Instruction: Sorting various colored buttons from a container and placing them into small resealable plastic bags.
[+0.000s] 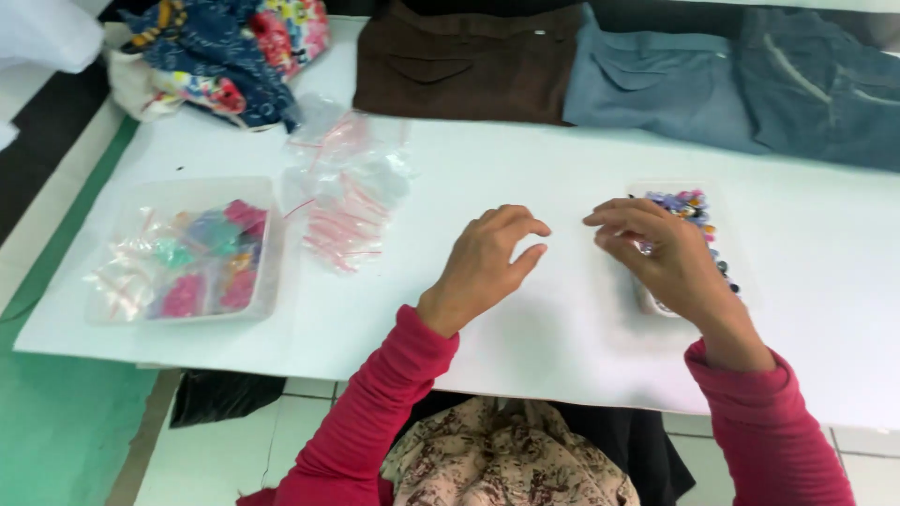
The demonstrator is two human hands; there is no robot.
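Here, the small clear tray of mixed beads [698,211] sits on the white worktop [562,178] at your right; your right hand [661,253] hovers over it, fingertips pinched together, though whether they grip a bead I cannot tell; your left hand [487,262] rests beside it, fingers loosely curled, empty; small plastic bags [347,192] and a clear tub of filled bags [192,253] lie well to the left.

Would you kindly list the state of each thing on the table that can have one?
left hand: fingers curled, empty, hovering above the white table.
right hand: fingers pinched over the bead tray; whether it holds a bead cannot be told.
bead tray: open, holding mixed beads.
clear box: lidless, holding filled bags of coloured pieces.
zip bags: empty, loosely piled.
folded garments: laid flat, side by side.
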